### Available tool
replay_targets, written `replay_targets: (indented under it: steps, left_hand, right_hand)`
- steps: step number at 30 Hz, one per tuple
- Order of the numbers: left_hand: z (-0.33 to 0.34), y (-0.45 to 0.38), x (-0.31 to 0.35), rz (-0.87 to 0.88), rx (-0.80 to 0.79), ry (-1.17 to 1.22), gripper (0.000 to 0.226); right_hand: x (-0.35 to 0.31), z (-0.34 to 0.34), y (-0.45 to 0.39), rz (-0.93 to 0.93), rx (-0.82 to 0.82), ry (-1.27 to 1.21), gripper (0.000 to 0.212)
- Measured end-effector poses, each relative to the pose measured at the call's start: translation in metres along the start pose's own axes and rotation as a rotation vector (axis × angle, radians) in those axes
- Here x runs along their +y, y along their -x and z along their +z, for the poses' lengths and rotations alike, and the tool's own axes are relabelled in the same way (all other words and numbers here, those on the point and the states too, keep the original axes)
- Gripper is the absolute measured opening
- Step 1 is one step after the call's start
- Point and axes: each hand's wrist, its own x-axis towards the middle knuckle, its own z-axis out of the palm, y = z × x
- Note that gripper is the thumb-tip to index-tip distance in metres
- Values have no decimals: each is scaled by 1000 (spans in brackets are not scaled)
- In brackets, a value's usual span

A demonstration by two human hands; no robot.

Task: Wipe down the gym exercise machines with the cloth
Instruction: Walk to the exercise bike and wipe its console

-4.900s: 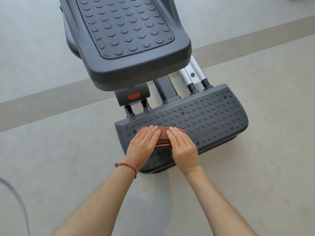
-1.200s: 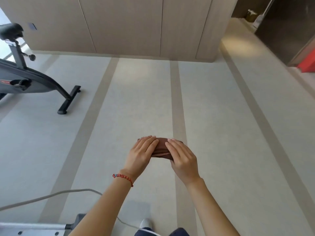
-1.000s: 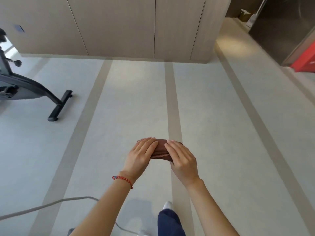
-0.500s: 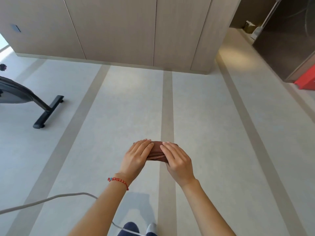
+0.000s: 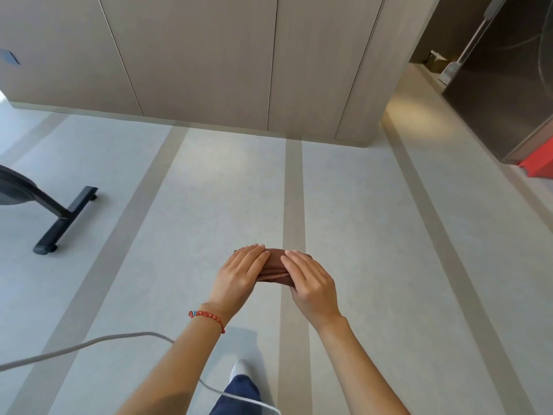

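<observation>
One pale grey floor (image 5: 209, 205) is seen filling most of the view, crossed by four darker bands that run away towards one wall of beige panels (image 5: 209, 55), on which four vertical seams can be counted. At the right edge a dark metal-faced structure (image 5: 508, 85) is seen, with one red object (image 5: 538, 167) at its foot. At the left edge one exercise machine (image 5: 45, 211) is partly shown: a dark body, a slanting strut and one foot bar resting on the floor, well apart from the hands. One grey cable (image 5: 89, 344) is laid across the lower left floor, and its far end is hidden behind the left forearm. One trouser leg and one white shoe tip (image 5: 241, 366) are seen between the forearms. Two hands are held out in mid-air, clear of any surface: one folded brown cloth (image 5: 273, 268) is gripped between them, the left hand (image 5: 239, 275) and the right hand (image 5: 311, 280) each laid over one end with fingers straight on top; the thumbs are hidden beneath. One red bead bracelet (image 5: 206, 317) is worn on the left wrist.
</observation>
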Motion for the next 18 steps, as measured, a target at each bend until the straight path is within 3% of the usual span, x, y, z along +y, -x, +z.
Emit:
replay_targets:
  steps: [18]
  left_hand:
    - [8,-43,-134,-170,35,-118,28]
  right_hand:
    - [23,124,-125,-175,-70,-121,21]
